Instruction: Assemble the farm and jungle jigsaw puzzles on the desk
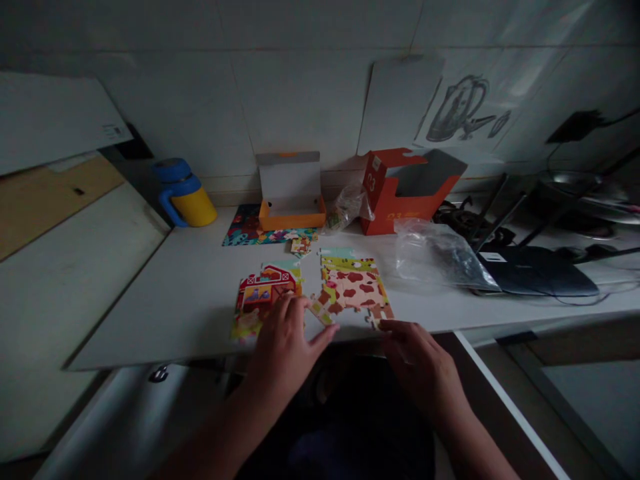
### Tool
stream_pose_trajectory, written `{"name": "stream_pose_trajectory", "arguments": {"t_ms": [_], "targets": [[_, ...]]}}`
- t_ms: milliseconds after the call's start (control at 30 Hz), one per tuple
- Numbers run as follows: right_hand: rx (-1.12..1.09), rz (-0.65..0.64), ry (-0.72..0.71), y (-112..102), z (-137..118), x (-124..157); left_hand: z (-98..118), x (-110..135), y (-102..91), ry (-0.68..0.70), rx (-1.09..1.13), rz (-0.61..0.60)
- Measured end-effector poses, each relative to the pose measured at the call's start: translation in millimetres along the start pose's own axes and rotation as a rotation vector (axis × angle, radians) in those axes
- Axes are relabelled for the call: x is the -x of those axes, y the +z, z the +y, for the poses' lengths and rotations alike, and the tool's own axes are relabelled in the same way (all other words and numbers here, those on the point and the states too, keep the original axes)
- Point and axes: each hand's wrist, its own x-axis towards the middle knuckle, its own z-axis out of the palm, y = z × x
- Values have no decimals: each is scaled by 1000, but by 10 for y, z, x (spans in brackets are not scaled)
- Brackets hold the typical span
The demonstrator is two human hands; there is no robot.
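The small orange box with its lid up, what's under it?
Under the small orange box is a colourful picture sheet, poking out on the left and in front. The part of the picture that the box covers can't be seen.

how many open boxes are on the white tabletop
2: the yellow-orange box, lid raised, on the patterned sheet, and the red-orange box to its right. Both stand beyond the cow puzzle section. None seem hidden.

Puzzle sections [360, 290] on table [170, 303], boxes [400, 208] behind
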Motion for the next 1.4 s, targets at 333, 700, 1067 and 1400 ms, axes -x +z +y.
{"name": "stream_pose_trajectory", "arguments": {"t_ms": [333,700,1067,1400], "targets": [[-534,-117,368,305,-343,-46,308,381,357,19,39,-41],[-302,-291,397,43,-115,-310,153,190,447,154,264,-146],[-175,-114,205,202,-230,-191,124,21,505,-166,566,-312],[-667,-155,579,150,-141,-217,256,53,498,-22,526,-292]]}}
